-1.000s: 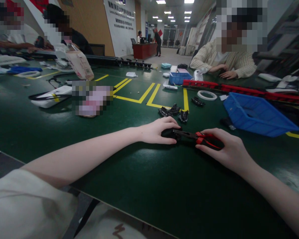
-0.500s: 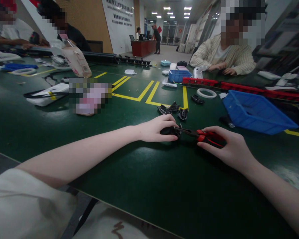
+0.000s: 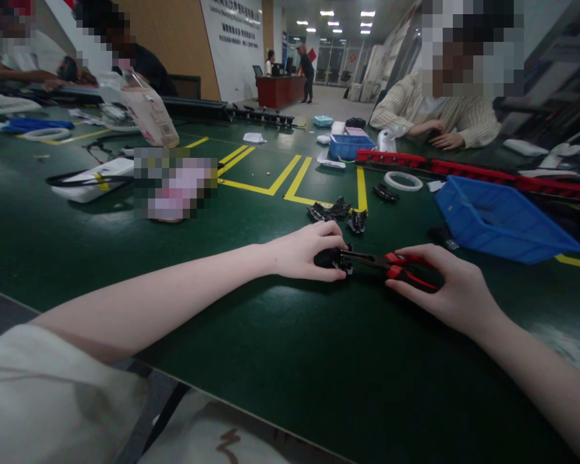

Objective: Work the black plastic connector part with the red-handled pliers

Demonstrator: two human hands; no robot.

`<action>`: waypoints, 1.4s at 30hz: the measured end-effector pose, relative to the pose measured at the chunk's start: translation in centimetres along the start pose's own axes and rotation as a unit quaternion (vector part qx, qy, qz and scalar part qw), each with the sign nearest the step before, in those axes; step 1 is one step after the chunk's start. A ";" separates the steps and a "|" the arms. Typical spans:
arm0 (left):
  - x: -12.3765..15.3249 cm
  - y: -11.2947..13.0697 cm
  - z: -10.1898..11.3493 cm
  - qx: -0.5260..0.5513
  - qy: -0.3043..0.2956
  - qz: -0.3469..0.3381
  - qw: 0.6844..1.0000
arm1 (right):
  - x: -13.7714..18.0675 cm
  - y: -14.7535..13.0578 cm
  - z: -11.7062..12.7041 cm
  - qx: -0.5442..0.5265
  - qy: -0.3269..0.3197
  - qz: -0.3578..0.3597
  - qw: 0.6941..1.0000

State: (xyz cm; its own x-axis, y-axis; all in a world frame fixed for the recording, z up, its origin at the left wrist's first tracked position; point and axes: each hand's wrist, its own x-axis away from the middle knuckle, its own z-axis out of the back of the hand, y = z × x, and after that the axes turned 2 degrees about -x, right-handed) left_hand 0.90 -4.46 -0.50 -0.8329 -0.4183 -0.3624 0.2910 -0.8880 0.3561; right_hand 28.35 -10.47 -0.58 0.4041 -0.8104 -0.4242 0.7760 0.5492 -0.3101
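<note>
My left hand (image 3: 314,252) grips a small black part (image 3: 329,258) between thumb and fingers, low over the green tabletop (image 3: 290,361). What kind of part it is, I cannot make out; its right end looks rough and shiny. Red-handled long-nose pliers (image 3: 394,263) are in my right hand (image 3: 457,287), with the fingers wrapped round the handles. The slim jaws of the pliers reach the right end of the black part, and the jaws look slightly apart. Just beyond my left hand lie black pieces (image 3: 356,221) of similar look.
Right of the pliers stands a blue bin (image 3: 507,222); a white ring (image 3: 403,181) and a red rail (image 3: 488,174) lie behind it. At left are a white device (image 3: 94,182) with a black strap, a pink bottle (image 3: 149,113) and a pink object (image 3: 183,190). A person (image 3: 439,119) sits opposite.
The view has shifted slightly. The plier handles look a little wider apart, and more of the black part shows between the fingers of my left hand.
</note>
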 end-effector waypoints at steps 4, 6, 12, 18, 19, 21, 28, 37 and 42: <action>0.0 -0.1 -0.1 -0.009 0.005 -0.005 1.000 | -0.1 0.0 -0.1 0.023 -0.004 0.013 1.000; 0.0 0.0 -0.1 -0.011 0.006 -0.007 1.000 | -0.2 0.1 -0.2 0.044 0.001 0.030 0.999; 0.0 0.1 0.0 -0.010 0.003 -0.001 1.000 | -0.2 0.3 -0.1 0.075 0.007 0.054 0.996; 0.0 0.2 0.1 -0.007 -0.001 0.006 1.000 | -0.1 0.4 -0.1 0.063 0.003 0.040 0.997; 0.0 0.2 0.1 -0.009 0.000 0.006 1.000 | -0.1 0.4 0.0 0.060 -0.001 0.038 0.998; 0.0 0.1 0.1 -0.015 0.000 0.008 1.000 | -0.1 0.4 0.0 0.055 -0.006 0.037 0.998; -0.1 0.2 0.1 -0.030 -0.002 0.009 1.000 | -0.1 0.5 -0.1 0.068 0.000 0.052 0.996; 0.0 0.2 0.1 -0.037 -0.004 0.010 0.999 | -0.2 0.5 0.2 0.081 0.005 0.063 0.995; -0.1 0.3 0.1 -0.048 -0.002 0.014 0.999 | -0.1 0.3 0.1 0.064 0.001 0.052 0.997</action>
State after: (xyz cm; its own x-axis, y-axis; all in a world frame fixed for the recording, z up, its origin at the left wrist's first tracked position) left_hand 0.98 -4.66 -0.26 -0.8260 -0.4420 -0.3497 0.3574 -0.8905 0.2814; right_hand 28.57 -10.26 -0.52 0.4855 -0.7495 -0.4500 0.7847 0.6006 -0.1536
